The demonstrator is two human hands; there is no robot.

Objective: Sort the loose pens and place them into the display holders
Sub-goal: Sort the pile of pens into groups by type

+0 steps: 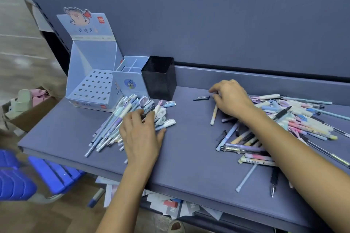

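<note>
Bench (189, 147): perforated holder (92, 85) rear left, divided holder (130, 81) just right, mesh cup (160, 77) beside that. Pen heap (117, 125) before them; loose pile (295, 119) far right.

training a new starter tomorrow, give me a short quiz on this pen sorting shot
1. True or false: the black mesh holder stands right of the perforated display box.
2. The left hand rests on: A) the left pen pile B) a keyboard C) a cup.
3. Which hand is at the larger pen heap?
Key: 1 true; 2 A; 3 the right hand.
</note>
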